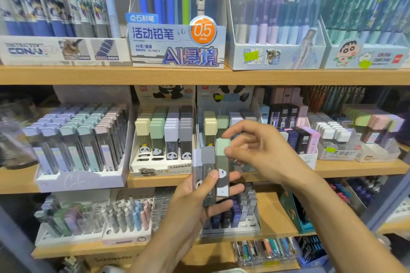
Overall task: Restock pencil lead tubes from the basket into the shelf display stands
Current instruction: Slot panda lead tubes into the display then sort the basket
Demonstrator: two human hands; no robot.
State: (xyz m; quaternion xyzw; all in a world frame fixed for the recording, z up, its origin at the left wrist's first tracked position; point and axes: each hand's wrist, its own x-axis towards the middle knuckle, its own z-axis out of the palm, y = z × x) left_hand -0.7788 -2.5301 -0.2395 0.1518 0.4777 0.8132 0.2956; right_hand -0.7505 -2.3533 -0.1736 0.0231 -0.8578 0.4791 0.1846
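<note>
Left hand (195,197) clamps three tubes (208,175); right hand (261,148) pinches the green-capped tube (222,162).

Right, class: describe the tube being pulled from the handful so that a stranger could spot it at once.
Start at the middle wooden shelf and drop to the two hands in front. The left hand grips three panda tubes; the right hand pinches the green-capped tube. It stands highest, rightmost, beside grey and lilac caps.
</note>
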